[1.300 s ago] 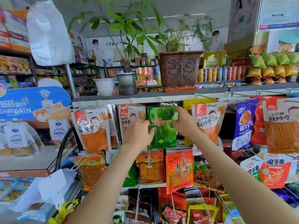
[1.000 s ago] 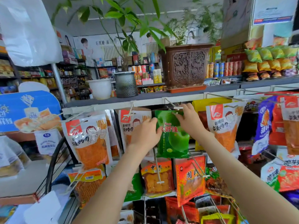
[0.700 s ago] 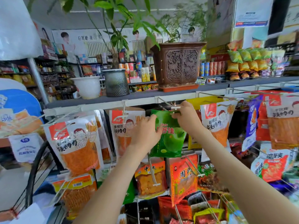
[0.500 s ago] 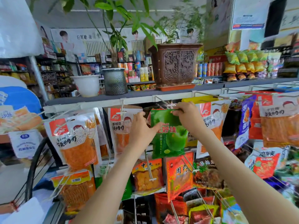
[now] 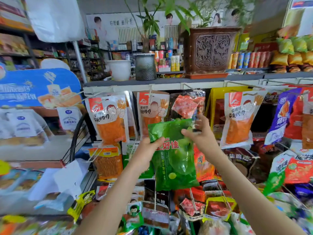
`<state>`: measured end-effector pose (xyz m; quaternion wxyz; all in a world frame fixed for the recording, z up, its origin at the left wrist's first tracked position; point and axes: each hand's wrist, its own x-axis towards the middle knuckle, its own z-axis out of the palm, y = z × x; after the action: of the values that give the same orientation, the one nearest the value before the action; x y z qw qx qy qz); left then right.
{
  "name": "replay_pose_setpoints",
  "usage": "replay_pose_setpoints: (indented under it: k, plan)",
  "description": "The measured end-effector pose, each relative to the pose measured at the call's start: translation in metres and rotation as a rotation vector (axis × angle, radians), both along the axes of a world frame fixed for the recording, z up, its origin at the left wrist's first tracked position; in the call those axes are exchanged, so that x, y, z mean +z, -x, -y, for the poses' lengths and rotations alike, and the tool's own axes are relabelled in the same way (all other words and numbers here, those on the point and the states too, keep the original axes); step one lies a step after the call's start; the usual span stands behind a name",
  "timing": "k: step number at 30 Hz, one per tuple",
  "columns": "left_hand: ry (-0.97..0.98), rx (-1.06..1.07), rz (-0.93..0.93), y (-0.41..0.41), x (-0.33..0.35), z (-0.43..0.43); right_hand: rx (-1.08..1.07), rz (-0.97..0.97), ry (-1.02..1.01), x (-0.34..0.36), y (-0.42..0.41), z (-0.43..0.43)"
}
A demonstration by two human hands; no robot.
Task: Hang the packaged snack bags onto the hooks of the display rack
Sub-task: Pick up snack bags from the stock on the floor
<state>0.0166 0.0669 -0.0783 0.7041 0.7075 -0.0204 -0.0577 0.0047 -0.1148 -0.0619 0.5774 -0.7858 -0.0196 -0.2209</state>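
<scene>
Green snack bag (image 5: 175, 168) — left hand (image 5: 146, 154), right hand (image 5: 202, 139) grip it.

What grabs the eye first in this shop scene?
A bright green snack bag at the centre, gripped by the left hand at its left edge and the right hand near its top. Above, a carved brown planter stands on the shelf, with orange snack packs hanging below.

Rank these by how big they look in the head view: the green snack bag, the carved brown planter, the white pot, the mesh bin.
1. green snack bag, though it is nearest the camera
2. carved brown planter
3. mesh bin and white pot: too alike to rank
</scene>
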Motion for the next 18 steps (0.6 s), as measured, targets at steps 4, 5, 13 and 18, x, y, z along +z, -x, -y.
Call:
replay_pose_setpoints:
  k: [4, 5, 13, 18]
  plan:
    - [-0.003, 0.053, -0.053, 0.009, -0.013, -0.046, 0.223, -0.116, -0.192, -0.016, -0.003, -0.048]
    - [-0.003, 0.070, -0.064, 0.011, -0.015, -0.058, 0.214, -0.114, -0.176, -0.019, -0.007, -0.061]
    - [-0.077, 0.156, -0.082, 0.006, -0.034, -0.161, 0.394, -0.239, -0.387, -0.039, -0.031, -0.167]
    - [-0.222, 0.212, -0.010, 0.002, -0.039, -0.234, 0.378, -0.319, -0.431, -0.049, -0.062, -0.235]
